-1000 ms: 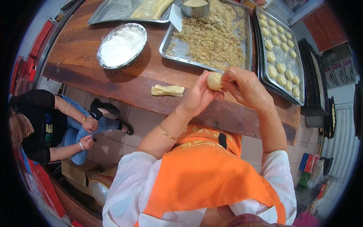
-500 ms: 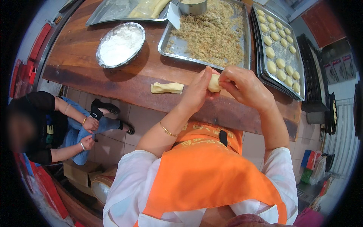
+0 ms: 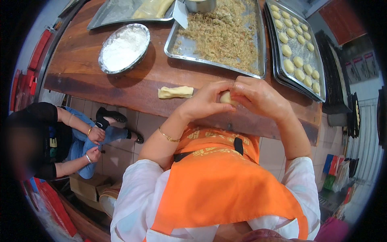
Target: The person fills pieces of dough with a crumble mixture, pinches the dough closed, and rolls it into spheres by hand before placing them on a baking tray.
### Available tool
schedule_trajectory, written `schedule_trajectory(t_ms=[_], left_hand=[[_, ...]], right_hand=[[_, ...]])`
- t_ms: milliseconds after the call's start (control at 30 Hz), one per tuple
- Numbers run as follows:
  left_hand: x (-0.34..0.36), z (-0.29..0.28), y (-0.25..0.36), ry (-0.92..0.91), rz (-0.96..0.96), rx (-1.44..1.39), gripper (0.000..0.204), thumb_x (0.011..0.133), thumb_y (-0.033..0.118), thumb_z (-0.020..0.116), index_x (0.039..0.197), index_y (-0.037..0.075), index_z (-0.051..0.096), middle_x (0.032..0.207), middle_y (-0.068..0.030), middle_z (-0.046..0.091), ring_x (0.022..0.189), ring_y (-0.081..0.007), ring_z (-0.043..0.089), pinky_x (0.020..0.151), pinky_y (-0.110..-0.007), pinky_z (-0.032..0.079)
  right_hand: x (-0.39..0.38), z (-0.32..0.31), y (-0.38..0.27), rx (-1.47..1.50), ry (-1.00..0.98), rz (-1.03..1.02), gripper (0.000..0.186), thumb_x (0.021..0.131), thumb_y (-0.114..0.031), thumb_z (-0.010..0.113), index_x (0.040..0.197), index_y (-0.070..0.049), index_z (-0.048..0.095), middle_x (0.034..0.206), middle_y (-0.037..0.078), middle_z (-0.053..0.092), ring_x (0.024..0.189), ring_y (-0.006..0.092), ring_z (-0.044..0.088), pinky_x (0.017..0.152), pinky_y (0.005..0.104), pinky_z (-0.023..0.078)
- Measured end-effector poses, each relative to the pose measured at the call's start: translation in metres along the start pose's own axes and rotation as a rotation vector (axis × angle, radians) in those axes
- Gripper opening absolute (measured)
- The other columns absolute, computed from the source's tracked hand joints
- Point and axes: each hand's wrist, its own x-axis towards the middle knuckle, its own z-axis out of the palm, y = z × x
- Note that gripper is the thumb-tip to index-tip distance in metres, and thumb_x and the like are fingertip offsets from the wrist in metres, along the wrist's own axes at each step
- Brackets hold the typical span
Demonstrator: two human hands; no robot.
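Between my two hands, just above the table's near edge, is a round pale dough ball (image 3: 226,98). My left hand (image 3: 207,99) curls round it, thumb along its near side. From the other side my right hand (image 3: 260,97) closes its bent fingers on the ball; they cover part of it. To the left of my hands a strip of pale dough (image 3: 175,92) lies on the wooden table (image 3: 161,72). Beyond my hands stands a metal tray (image 3: 209,65) of crumbly brown filling, with a metal bowl (image 3: 200,5) and a white scraper (image 3: 180,15) at its far left.
A bowl of white flour (image 3: 124,48) stands on the left of the table. Behind it is a tray (image 3: 117,24) with dough under plastic. Stacked trays (image 3: 278,76) at right carry rows of dough balls. A seated person (image 3: 44,139) is at the left, beyond the table edge.
My hands have drawn slightly nearer to me. My left thumb has come down from upright to the ball's near side, and my fingers now hide more of the ball.
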Motion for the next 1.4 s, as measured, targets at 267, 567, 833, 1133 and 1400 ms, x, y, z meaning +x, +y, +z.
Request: schedule_trajectory(t_ms=[267,567,833,1133,1400], left_hand=[[-0.033,0.008,-0.069,0.088,0.033,0.539,0.039,0.077,0.011,0.079,0.113,0.001,0.065,0.116,-0.0170,0.064,0.117,-0.0370,0.057,0.101,-0.043,0.044],[-0.029,0.012,-0.062,0.103,-0.152,0.463,0.043,0.091,0.022,0.067,0.129,0.004,0.062,0.128,-0.0179,0.064,0.128,-0.0343,0.053,0.109,-0.045,0.038],[0.028,0.045,-0.073,0.131,-0.146,1.181,0.050,0.102,0.029,0.051,0.141,-0.002,0.048,0.146,-0.0208,0.050,0.142,-0.0338,0.039,0.118,-0.046,0.027],[0.027,0.036,-0.082,0.009,-0.167,1.291,0.057,0.101,0.027,0.053,0.148,-0.001,0.039,0.153,-0.0212,0.040,0.147,-0.0343,0.031,0.120,-0.048,0.021],[0.028,0.036,-0.084,0.025,-0.156,1.340,0.059,0.100,0.027,0.055,0.149,0.001,0.038,0.154,-0.0216,0.038,0.147,-0.0357,0.030,0.120,-0.053,0.019]], right_hand=[[-0.029,0.094,0.034,0.161,0.141,0.113,0.016,0.087,-0.007,0.064,0.103,-0.006,0.061,0.094,0.017,0.064,0.085,0.0390,0.063,0.071,0.0448,0.051],[-0.077,0.091,0.051,-0.321,0.356,0.347,0.029,0.084,-0.007,0.067,0.112,-0.007,0.067,0.125,0.014,0.063,0.118,0.0358,0.056,0.101,0.0450,0.042],[-0.087,0.083,0.050,-0.106,0.755,0.416,0.036,0.082,-0.004,0.066,0.118,-0.009,0.067,0.136,0.012,0.059,0.124,0.0346,0.053,0.108,0.0451,0.039],[-0.106,0.090,0.056,-0.024,0.821,0.424,0.035,0.082,-0.001,0.065,0.117,-0.008,0.067,0.135,0.013,0.060,0.124,0.0345,0.054,0.106,0.0443,0.041],[-0.107,0.081,0.045,-0.044,0.853,0.382,0.036,0.081,0.002,0.065,0.116,-0.007,0.067,0.133,0.013,0.060,0.122,0.0347,0.054,0.105,0.0443,0.042]])
